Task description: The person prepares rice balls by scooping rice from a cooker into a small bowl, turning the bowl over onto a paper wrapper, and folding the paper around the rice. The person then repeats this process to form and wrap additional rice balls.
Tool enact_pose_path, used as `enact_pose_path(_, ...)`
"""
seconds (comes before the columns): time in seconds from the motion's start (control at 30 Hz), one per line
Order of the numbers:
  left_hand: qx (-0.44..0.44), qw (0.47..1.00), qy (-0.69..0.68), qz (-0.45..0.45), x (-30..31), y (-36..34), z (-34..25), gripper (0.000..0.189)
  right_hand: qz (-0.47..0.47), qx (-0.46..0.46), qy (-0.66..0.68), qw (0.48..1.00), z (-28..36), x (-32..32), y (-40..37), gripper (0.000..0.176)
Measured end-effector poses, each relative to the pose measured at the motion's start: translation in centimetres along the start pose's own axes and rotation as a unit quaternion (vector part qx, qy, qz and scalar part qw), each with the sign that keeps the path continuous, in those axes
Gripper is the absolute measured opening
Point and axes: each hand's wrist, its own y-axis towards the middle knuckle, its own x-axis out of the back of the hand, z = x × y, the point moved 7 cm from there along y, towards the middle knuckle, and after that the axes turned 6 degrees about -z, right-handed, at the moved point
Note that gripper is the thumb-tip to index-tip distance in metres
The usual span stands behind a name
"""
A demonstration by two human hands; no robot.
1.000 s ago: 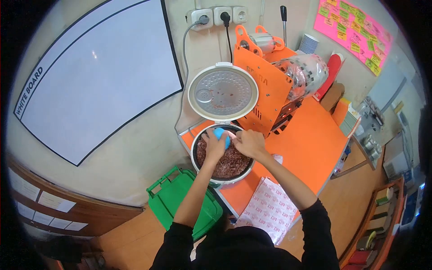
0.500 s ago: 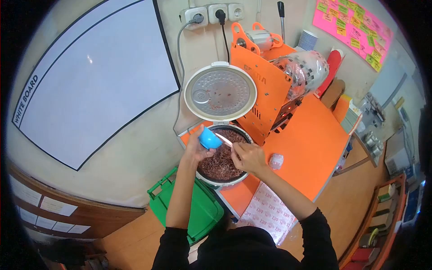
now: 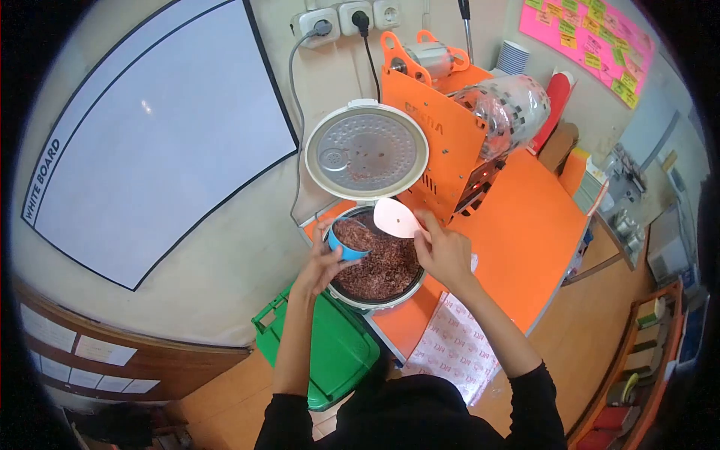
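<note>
My left hand (image 3: 324,262) grips a small blue bowl (image 3: 346,253) filled with reddish-brown rice (image 3: 352,234). Beneath it is an open rice cooker (image 3: 375,306) holding more of the same cooked rice (image 3: 379,274). My right hand (image 3: 444,251) is closed round the handle of a pale pink rice paddle (image 3: 397,218), whose broad blade is raised over the cooker's right side with a small speck on it. The cooker's lid (image 3: 367,150) stands up behind, with bits of rice on its inner face.
An orange sealing machine (image 3: 435,142) with a plastic film roll stands behind on the orange table (image 3: 517,240). Printed wrapping paper (image 3: 454,341) lies at the table's front edge. A green lidded bin (image 3: 337,352) stands below the cooker. Cords run to wall sockets (image 3: 352,19).
The blue bowl has turned so its rice-filled opening now shows. My right hand has lifted the paddle away from the bowl, to the right, with its blade now facing up.
</note>
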Motion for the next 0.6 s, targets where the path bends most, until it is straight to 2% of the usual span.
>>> enact_pose_path(0.07, 0.018, 0.999, -0.027, -0.005, -0.3, -0.3, 0.4, 0.072, 0.039, -0.084, 0.113, 0.989, -0.2, -1.1, 0.0, 0.021)
enact_pose_path(0.13, 0.016, 0.997, -0.073, 0.005, -0.8, -0.6, 0.7, 0.082, 0.018, -0.065, 0.247, 0.967, -1.0, -3.7, 0.2, 0.025)
enact_pose_path(0.23, -0.005, 0.998, -0.054, -0.015, -1.3, -0.7, 0.6, 0.090, 0.014, 0.029, 0.341, 0.940, 0.2, -5.8, 0.0, 0.026)
enact_pose_path(0.33, -0.013, 0.999, -0.021, -0.027, -1.6, -0.6, 0.4, 0.095, 0.122, -0.044, 0.360, 0.924, 1.0, -7.3, -1.8, 0.024)
enact_pose_path(0.43, 0.018, 0.997, -0.003, -0.080, 0.5, -0.2, 2.5, 0.098, 0.133, -0.034, 0.405, 0.904, 2.1, -7.5, -3.2, 0.021)
enact_pose_path(0.5, 0.043, 0.994, 0.064, -0.082, 1.3, -0.2, 3.1, 0.098, 0.145, -0.033, 0.410, 0.900, 2.3, -7.7, -3.3, 0.020)
enact_pose_path(0.57, 0.008, 0.990, 0.117, -0.080, 1.0, -0.3, 2.6, 0.098, 0.163, -0.046, 0.392, 0.904, 2.5, -7.8, -2.9, 0.019)
enact_pose_path(0.6, -0.040, 0.987, 0.137, -0.076, -0.9, -0.8, 0.7, 0.098, 0.172, -0.052, 0.384, 0.906, 2.6, -7.9, -2.8, 0.019)
